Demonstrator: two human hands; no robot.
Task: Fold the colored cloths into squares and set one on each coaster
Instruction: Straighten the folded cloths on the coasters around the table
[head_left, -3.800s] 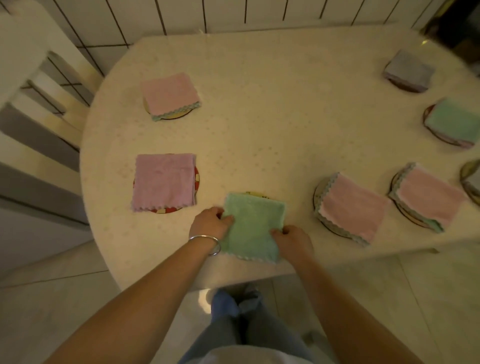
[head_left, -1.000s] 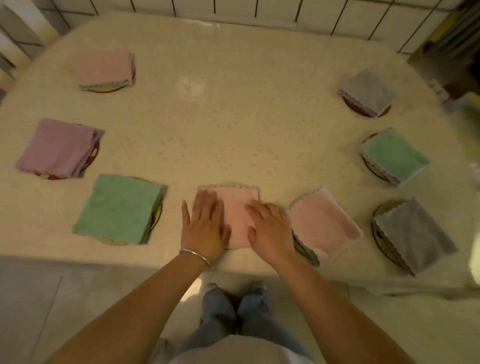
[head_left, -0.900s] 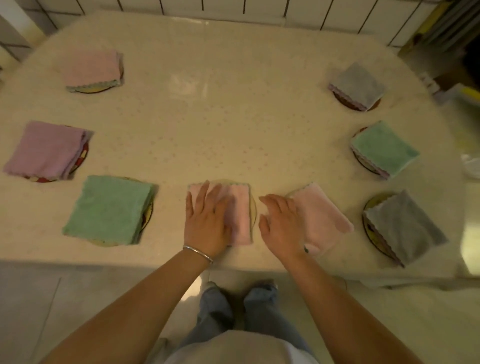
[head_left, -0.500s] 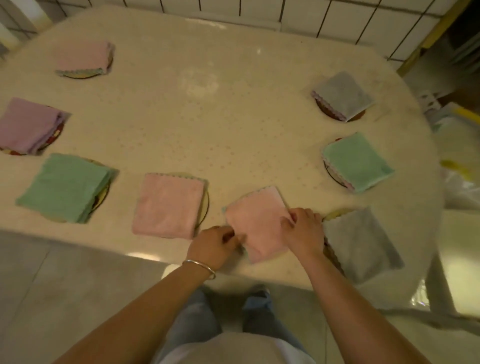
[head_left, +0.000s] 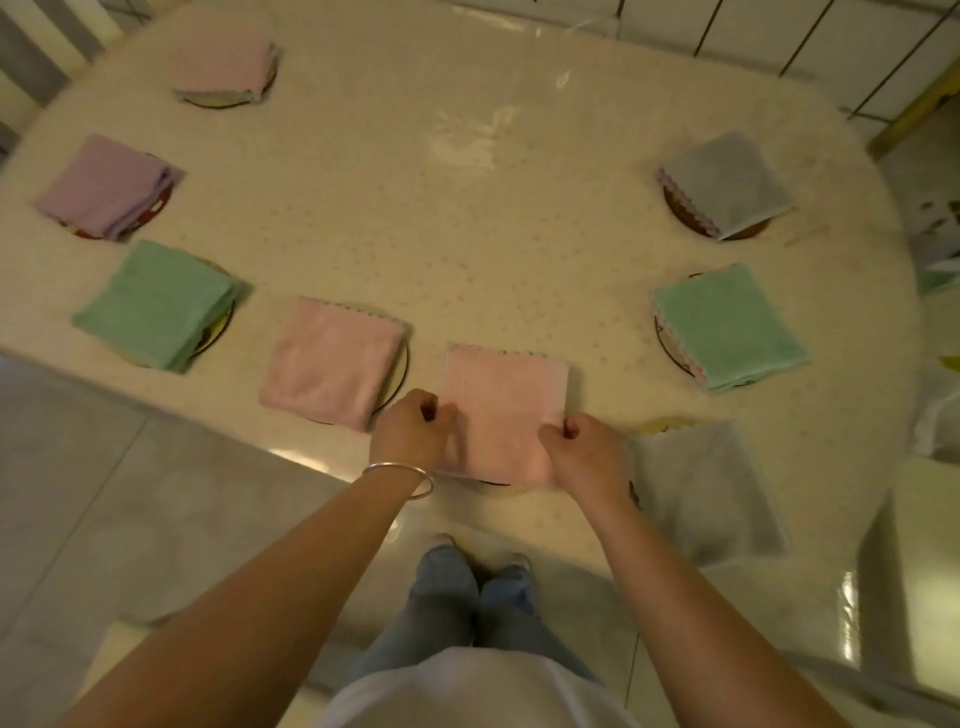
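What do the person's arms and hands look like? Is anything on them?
Both arms are bare, with no sleeves showing. The left hand has a thin silver bangle round its wrist. The right hand wears nothing that shows.

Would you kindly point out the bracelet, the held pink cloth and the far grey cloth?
bracelet (head_left: 410, 474): head view, on the band at the left wrist.
held pink cloth (head_left: 501, 402): head view, on its middle.
far grey cloth (head_left: 727, 182): head view, on its top face.
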